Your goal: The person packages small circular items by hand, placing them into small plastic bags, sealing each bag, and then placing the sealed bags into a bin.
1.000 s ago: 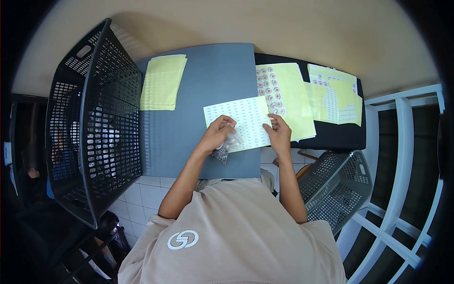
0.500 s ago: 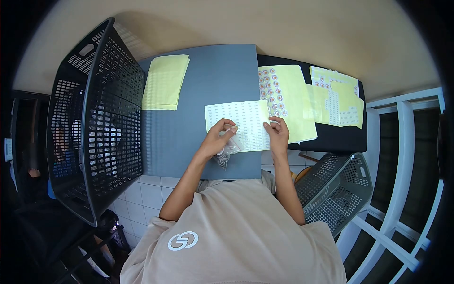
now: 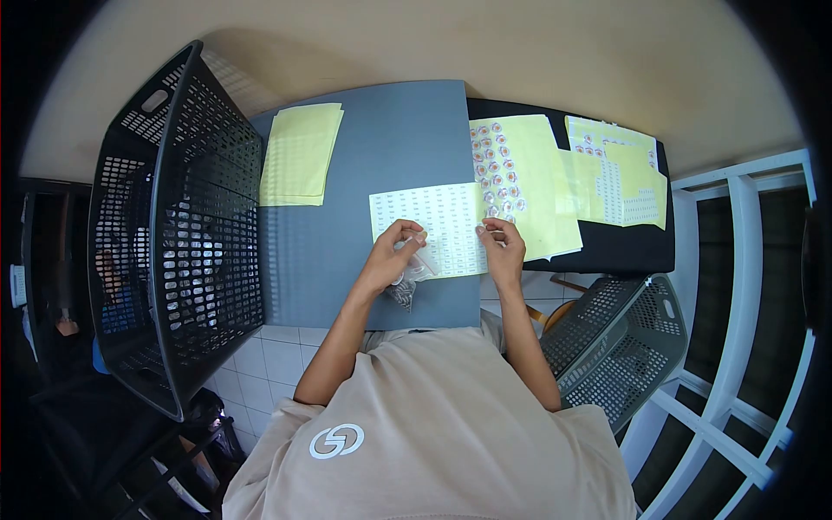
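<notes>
My left hand (image 3: pixel 392 257) is closed, thumb against fingers, on a small clear plastic bag (image 3: pixel 422 267). Dark contents fill the bag's lower part, which hangs below the hand. Under the bag and fingers lies a sheet of small printed labels (image 3: pixel 442 208), pale with yellow edges, on the grey board. At that sheet's right edge, my right hand (image 3: pixel 505 251) has its thumb and fingertips pinched together. What sits between them, a label or the sheet's edge, is too small to make out.
A dark perforated crate (image 3: pixel 165 217) stands at the left of the grey board (image 3: pixel 399 130), near yellow sheets (image 3: pixel 301 152). Sheets with round stickers (image 3: pixel 524 165) and partly used label sheets (image 3: pixel 624 182) lie right, on black cloth. Another crate (image 3: pixel 620 347) sits lower right.
The right hand's fingertips have shifted slightly left along the label sheet's right edge and drawn closer together. The left hand still holds the bag, and the view has moved slightly.
</notes>
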`<state>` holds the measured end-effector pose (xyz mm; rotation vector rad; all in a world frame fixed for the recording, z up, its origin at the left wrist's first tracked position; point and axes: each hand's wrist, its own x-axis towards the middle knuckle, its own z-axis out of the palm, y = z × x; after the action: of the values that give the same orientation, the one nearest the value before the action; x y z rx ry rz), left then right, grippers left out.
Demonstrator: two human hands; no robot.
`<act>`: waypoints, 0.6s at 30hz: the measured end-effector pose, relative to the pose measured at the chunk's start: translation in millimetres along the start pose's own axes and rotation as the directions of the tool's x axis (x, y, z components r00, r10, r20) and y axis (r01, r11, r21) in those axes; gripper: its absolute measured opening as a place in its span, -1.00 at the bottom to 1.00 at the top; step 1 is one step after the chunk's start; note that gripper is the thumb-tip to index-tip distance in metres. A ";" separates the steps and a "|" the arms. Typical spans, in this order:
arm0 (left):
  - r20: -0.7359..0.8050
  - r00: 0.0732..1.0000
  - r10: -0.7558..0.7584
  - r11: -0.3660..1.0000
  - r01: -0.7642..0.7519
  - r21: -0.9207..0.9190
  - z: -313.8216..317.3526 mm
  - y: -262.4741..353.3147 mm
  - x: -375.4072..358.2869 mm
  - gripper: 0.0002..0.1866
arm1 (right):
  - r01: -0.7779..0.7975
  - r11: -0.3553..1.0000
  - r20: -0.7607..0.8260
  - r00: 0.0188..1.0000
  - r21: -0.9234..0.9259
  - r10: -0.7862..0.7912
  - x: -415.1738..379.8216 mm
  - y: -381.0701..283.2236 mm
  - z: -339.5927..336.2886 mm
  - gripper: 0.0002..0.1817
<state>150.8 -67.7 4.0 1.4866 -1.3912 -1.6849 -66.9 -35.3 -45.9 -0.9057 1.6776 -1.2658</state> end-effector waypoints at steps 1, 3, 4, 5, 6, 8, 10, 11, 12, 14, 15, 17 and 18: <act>-0.006 1.000 0.017 1.000 -0.017 -0.006 -0.1 -1.2 0.0 -0.72 | 0.020 0.999 -0.029 0.999 -0.035 -0.021 -0.6 -1.7 0.5 -0.75; -0.013 0.999 0.033 0.999 -0.033 -0.013 -0.3 -0.7 -0.8 -0.72 | 0.053 0.996 -0.048 0.997 -0.074 -0.057 -1.4 -5.9 2.4 -0.74; -0.028 0.999 0.020 0.999 -0.021 -0.045 -0.2 1.7 -2.1 -0.73 | 0.086 0.990 -0.066 0.993 -0.114 -0.093 -2.0 -6.6 2.9 -0.73; -0.044 0.999 0.007 0.997 -0.010 -0.077 -0.2 2.8 -2.8 -0.75 | 0.086 0.990 -0.064 0.994 -0.115 -0.093 -2.0 -6.3 3.3 -0.73; -0.046 0.999 0.007 0.997 -0.010 -0.079 -0.8 1.7 -2.8 -0.75 | 0.113 0.982 -0.065 0.990 -0.150 -0.124 -1.7 -6.4 4.2 -0.73; -0.056 0.998 0.024 0.996 -0.029 -0.079 -2.7 -1.6 -2.8 -0.74 | 0.143 0.973 -0.060 0.986 -0.184 -0.156 -1.8 -8.6 5.8 -0.73; -0.062 0.998 0.019 0.997 -0.024 -0.079 -3.8 -3.1 -2.9 -0.74 | 0.196 0.916 -0.027 0.975 -0.350 -0.219 -4.5 -16.3 6.7 -0.73; -0.064 0.998 0.014 0.997 -0.019 -0.077 -3.9 -3.7 -3.1 -0.74 | 0.196 0.916 -0.024 0.976 -0.350 -0.218 -4.3 -15.7 7.3 -0.73; -0.065 0.998 0.013 0.997 -0.019 -0.078 -3.7 -3.0 -3.8 -0.74 | 0.221 0.899 -0.018 0.969 -0.379 -0.246 -3.7 -14.9 7.5 -0.74; -0.073 0.997 0.011 0.999 -0.014 -0.052 -3.5 -0.3 -4.5 -0.74 | 0.246 0.879 -0.012 0.961 -0.408 -0.275 -3.1 -14.9 8.2 -0.75; -0.073 0.997 0.011 0.999 -0.015 -0.053 -3.3 -1.1 -4.3 -0.74 | 0.254 0.882 -0.022 0.958 -0.396 -0.285 -3.4 -15.2 8.8 -0.76; -0.070 0.997 0.023 0.999 -0.026 -0.046 -3.2 -4.2 -3.0 -0.75 | 0.262 0.885 -0.031 0.955 -0.385 -0.296 -3.6 -16.2 10.3 -0.78; -0.071 0.997 0.023 0.999 -0.026 -0.047 -3.5 -5.1 -2.7 -0.75 | 0.249 0.893 -0.043 0.958 -0.376 -0.285 -3.7 -17.1 11.0 -0.79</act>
<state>156.1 -64.9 1.0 1.4817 -1.3185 -1.6238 -54.2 -40.1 -30.2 -1.3581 1.9588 -1.2057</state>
